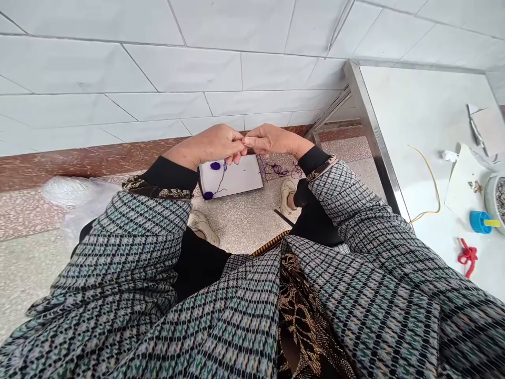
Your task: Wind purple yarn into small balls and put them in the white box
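Note:
My left hand [225,145] and my right hand [268,140] meet at the fingertips in front of me, both closed in a pinch. Dark purple yarn [225,168] hangs from beneath the left fingers, and another strand runs down below the right hand. What lies right between the fingertips is too small to make out. Under the hands, a white box [242,179] rests on the floor with purple pieces [215,166] at its left corners. A loose tangle of purple yarn [280,169] trails on the floor to the box's right.
A white ball of yarn [68,190] in clear plastic sits on the floor at left. The tiled wall [197,68] rises ahead. At right, a metal-edged table [389,126] holds a yellow cord [436,184], a red knotted cord [467,257], a blue cap [479,222] and a bowl [493,197].

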Demonstrator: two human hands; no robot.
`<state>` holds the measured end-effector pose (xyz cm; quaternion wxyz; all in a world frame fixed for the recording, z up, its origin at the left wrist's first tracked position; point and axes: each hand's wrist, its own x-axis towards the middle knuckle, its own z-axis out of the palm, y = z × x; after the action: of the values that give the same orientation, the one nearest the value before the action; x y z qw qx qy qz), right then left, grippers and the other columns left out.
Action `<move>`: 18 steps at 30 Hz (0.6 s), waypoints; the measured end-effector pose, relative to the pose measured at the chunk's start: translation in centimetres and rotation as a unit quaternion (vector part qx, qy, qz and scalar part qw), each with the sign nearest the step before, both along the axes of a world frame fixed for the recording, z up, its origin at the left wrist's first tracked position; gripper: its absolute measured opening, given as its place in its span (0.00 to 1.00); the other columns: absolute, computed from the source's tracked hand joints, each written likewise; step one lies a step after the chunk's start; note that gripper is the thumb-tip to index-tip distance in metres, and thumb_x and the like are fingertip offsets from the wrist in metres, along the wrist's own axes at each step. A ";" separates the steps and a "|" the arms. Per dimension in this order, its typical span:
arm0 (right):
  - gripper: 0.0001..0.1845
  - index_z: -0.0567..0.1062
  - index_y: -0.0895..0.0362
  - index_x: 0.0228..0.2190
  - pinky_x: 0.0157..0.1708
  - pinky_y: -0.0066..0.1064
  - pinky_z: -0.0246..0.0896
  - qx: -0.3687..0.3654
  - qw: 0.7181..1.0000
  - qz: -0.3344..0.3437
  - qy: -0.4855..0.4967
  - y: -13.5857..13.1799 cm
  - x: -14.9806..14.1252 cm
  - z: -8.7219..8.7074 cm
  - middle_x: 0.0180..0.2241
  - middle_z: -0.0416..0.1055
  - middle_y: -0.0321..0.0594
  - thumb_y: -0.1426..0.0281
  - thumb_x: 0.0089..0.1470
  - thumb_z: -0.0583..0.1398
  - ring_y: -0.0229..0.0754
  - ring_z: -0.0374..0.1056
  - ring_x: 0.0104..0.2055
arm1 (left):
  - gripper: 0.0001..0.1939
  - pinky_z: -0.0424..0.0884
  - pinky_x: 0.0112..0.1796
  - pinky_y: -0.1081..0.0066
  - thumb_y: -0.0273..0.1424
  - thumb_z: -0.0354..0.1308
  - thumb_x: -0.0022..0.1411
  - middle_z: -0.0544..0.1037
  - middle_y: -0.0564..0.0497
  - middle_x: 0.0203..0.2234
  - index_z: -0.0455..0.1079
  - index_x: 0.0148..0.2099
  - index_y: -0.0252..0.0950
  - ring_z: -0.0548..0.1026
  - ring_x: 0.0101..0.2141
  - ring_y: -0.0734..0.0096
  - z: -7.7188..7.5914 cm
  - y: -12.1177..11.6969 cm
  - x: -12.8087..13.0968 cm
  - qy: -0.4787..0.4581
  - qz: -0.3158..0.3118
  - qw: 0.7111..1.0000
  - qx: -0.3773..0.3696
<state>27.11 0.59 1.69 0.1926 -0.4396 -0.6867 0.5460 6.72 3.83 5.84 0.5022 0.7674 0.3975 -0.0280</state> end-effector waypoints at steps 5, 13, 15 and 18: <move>0.14 0.82 0.61 0.33 0.31 0.26 0.53 0.037 0.985 -0.100 -0.138 0.3 2.7 2.3 0.24 0.66 0.32 0.69 0.73 0.64 0.35 0.54 0.28 | 0.16 0.64 0.31 0.73 0.19 0.52 0.71 0.74 0.54 0.21 0.71 0.31 0.35 0.68 0.23 0.78 0.7 -0.1 -1.1 -0.043 0.061 0.995 -0.059; 0.11 0.87 0.65 0.44 0.47 0.33 0.66 0.032 0.833 -0.273 -0.479 1.9 13.6 -0.4 0.35 0.78 0.47 0.77 0.67 0.63 0.48 0.73 0.42 | 0.11 0.71 0.44 0.70 0.26 0.53 0.69 0.65 0.57 0.19 0.71 0.32 0.34 0.66 0.26 0.75 1.2 2.4 -7.2 -0.014 0.134 0.991 0.026; 0.16 0.86 0.68 0.51 0.55 0.38 0.67 0.029 0.795 -0.298 -0.528 2.0 16.1 -1.5 0.46 0.82 0.58 0.77 0.70 0.60 0.54 0.76 0.53 | 0.09 0.72 0.51 0.64 0.29 0.55 0.66 0.68 0.56 0.21 0.72 0.33 0.34 0.68 0.28 0.73 1.1 3.0 -8.6 0.032 0.149 0.987 0.043; 0.22 0.83 0.74 0.55 0.56 0.46 0.70 0.018 0.789 -0.286 -0.543 1.4 19.4 -2.2 0.52 0.79 0.73 0.72 0.75 0.56 0.61 0.77 0.57 | 0.06 0.73 0.57 0.56 0.32 0.58 0.60 0.71 0.53 0.27 0.72 0.34 0.34 0.69 0.31 0.70 0.8 3.2 -10.6 0.044 0.205 0.976 0.063</move>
<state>46.49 1.99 -0.51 -0.0565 -0.8366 -0.5304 0.1250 -3.88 7.05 6.59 0.4302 0.6977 0.5689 0.0667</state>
